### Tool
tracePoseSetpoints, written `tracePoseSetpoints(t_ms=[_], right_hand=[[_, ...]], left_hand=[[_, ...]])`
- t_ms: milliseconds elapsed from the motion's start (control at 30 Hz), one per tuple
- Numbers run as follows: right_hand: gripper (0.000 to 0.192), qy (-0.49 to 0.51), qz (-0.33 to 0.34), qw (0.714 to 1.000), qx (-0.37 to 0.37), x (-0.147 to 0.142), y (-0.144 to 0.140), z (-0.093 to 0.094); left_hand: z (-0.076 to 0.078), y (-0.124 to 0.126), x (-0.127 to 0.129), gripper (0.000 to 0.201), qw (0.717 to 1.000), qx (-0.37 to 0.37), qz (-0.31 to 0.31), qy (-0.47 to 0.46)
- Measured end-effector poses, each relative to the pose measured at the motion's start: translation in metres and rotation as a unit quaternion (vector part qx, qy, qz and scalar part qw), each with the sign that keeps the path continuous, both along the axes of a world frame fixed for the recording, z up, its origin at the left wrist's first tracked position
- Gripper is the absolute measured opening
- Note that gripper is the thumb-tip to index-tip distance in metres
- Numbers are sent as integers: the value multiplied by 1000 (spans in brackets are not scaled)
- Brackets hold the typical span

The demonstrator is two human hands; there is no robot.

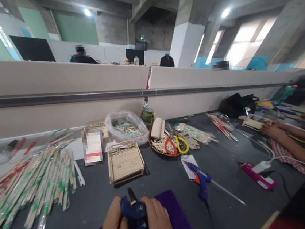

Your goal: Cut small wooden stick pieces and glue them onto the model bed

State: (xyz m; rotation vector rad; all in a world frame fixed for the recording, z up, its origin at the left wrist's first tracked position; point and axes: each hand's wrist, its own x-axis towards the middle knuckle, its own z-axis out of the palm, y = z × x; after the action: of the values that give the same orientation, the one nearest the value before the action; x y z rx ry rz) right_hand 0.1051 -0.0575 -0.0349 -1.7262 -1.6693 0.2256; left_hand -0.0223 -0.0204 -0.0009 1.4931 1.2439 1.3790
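Observation:
Low in the head view, my right hand [159, 222] is wrapped round a dark blue hand cutter [137, 209] whose dark blade points away from me. A tiny pale piece shows at the cutter's head. My left hand [114, 223] is closed right against the cutter's left side; what its fingers hold is hidden. Both hands are over a purple mat [169, 204]. Just beyond them stands a small tray-like frame built of wooden sticks [126, 161], with small wood bits lying in it.
Wrapped chopsticks [46, 178] spread over the left. Farther back are a plastic bag [126, 126] of sticks and a basket [153, 149] with scissors [182, 145]. On the right lie a blue glue gun [201, 180], a pink power strip [258, 176] and a co-worker's arms [287, 139].

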Motion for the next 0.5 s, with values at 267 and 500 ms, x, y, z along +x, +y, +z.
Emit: tracePoseSetpoints(t_ms=[267, 500], right_hand=[[85, -8, -6, 999, 39, -4, 4, 6], [91, -19, 23, 998, 57, 1, 9, 16]], left_hand=[[5, -2, 7, 29, 992, -86, 2, -91], [9, -6, 16, 54, 976, -137, 55, -162]])
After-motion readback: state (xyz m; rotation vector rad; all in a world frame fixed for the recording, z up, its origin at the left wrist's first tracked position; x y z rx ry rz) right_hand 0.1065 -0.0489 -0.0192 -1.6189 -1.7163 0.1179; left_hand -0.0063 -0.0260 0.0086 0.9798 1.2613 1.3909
